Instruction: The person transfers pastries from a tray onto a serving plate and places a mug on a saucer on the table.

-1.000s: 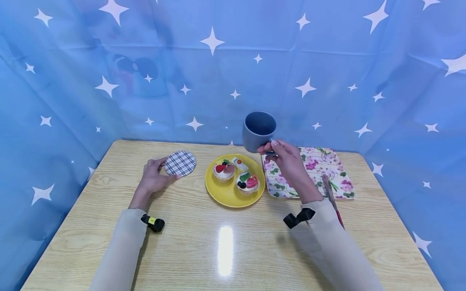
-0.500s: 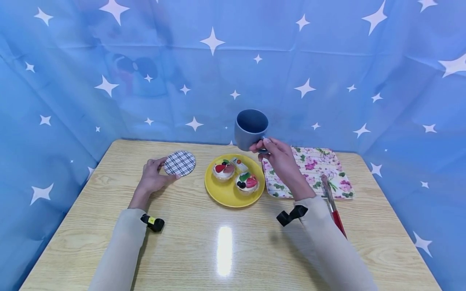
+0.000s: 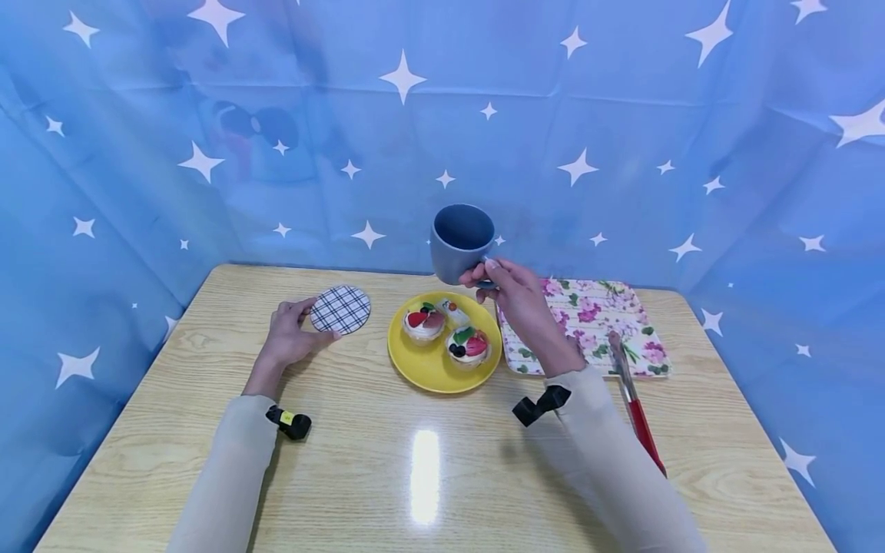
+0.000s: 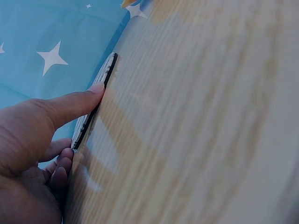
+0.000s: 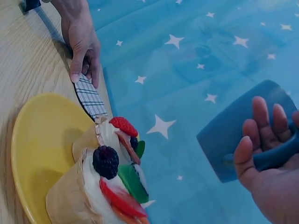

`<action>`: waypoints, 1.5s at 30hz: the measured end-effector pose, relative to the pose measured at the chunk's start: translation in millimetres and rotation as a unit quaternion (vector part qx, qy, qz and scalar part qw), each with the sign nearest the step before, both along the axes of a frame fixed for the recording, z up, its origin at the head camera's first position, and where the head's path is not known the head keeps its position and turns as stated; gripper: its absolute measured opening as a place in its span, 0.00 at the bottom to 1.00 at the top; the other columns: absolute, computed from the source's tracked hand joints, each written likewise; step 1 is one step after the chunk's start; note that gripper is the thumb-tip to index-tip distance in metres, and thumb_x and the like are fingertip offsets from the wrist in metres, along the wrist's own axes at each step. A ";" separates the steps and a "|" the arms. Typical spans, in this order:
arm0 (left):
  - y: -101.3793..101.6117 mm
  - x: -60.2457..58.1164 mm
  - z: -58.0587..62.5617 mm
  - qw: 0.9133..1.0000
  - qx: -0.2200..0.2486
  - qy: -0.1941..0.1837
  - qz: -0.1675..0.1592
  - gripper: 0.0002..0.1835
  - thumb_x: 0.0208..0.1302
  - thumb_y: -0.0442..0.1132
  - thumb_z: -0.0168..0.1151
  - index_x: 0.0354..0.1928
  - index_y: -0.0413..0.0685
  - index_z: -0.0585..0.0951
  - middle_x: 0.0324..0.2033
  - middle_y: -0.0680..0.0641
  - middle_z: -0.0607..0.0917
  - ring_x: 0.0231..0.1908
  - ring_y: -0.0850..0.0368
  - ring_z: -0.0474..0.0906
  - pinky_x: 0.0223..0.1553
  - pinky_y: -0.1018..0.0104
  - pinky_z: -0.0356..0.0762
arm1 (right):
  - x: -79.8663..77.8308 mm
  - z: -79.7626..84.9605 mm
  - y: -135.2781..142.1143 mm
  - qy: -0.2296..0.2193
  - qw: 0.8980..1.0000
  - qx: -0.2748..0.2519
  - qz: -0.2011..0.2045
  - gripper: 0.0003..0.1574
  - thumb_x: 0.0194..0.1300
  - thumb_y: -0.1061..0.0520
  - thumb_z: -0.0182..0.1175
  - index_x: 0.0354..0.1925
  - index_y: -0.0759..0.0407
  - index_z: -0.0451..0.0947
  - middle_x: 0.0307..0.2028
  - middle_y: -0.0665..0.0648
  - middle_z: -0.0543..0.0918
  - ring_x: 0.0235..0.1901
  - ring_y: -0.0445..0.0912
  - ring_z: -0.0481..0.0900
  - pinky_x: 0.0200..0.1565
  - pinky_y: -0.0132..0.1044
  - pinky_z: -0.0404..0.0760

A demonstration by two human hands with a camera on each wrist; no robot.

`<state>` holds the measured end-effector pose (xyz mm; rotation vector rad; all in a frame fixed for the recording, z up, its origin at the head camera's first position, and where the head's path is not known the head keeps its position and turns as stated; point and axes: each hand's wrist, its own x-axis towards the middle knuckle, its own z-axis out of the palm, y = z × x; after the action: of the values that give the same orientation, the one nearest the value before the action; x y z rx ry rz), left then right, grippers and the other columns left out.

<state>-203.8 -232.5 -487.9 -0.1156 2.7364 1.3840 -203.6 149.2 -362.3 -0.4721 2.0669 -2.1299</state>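
Observation:
My right hand (image 3: 522,303) grips the handle of a blue-grey mug (image 3: 449,263), raised behind the yellow plate with its mouth up. In the right wrist view, the fingers curl round that mug's handle (image 5: 275,157). On the left, a round black-and-white checked coaster (image 3: 341,309) lies flat on the table. My left hand (image 3: 293,338) holds it by the edge, the thumb at its near side and the fingers at its far left rim. The left wrist view shows the thumb (image 4: 77,105) pressed along the coaster's dark edge (image 4: 108,72).
The yellow plate (image 3: 422,370) bears two fruit-topped tartlets (image 3: 423,324) and a small white piece (image 3: 452,311) with an orange spot. Right of it lies a floral mat (image 3: 588,315), with a red-handled metal utensil (image 3: 643,430) partly over it. A starry blue curtain (image 3: 290,215) backs the table.
My right hand has carried the mug leftward and slightly up, from behind the plate's right side to behind its middle. The left hand and coaster have stayed in place.

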 end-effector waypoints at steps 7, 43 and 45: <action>-0.8 0.3 0.0 1.000 0.000 0.000 -0.002 0.50 0.59 0.46 0.76 0.78 0.38 0.60 0.64 0.32 0.64 0.69 0.35 0.54 0.72 0.40 0.67 | -1.5 1.4 -8.1 0.006 1.000 -0.012 0.008 0.23 0.84 0.47 0.44 0.44 0.62 0.77 0.43 0.52 0.86 0.50 0.48 0.79 0.44 0.36 0.80; -0.5 0.4 0.3 1.000 -0.001 0.000 -0.002 0.50 0.60 0.45 0.76 0.78 0.37 0.60 0.62 0.32 0.64 0.68 0.35 0.54 0.71 0.39 0.67 | -11.9 -0.7 -52.4 0.008 1.000 -0.009 0.025 0.22 0.84 0.49 0.43 0.42 0.62 0.77 0.44 0.54 0.86 0.49 0.49 0.80 0.43 0.38 0.81; -0.8 0.5 0.3 1.000 -0.001 0.001 -0.002 0.50 0.60 0.45 0.76 0.78 0.37 0.60 0.62 0.32 0.64 0.69 0.34 0.54 0.72 0.39 0.67 | -12.3 -1.6 -55.6 0.006 1.000 -0.010 0.028 0.22 0.84 0.49 0.43 0.42 0.61 0.77 0.44 0.54 0.86 0.50 0.49 0.80 0.44 0.39 0.81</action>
<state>-203.3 -233.2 -487.6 -0.1080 2.7386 1.3798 -215.9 93.6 -363.9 -0.5395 2.0169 -2.1233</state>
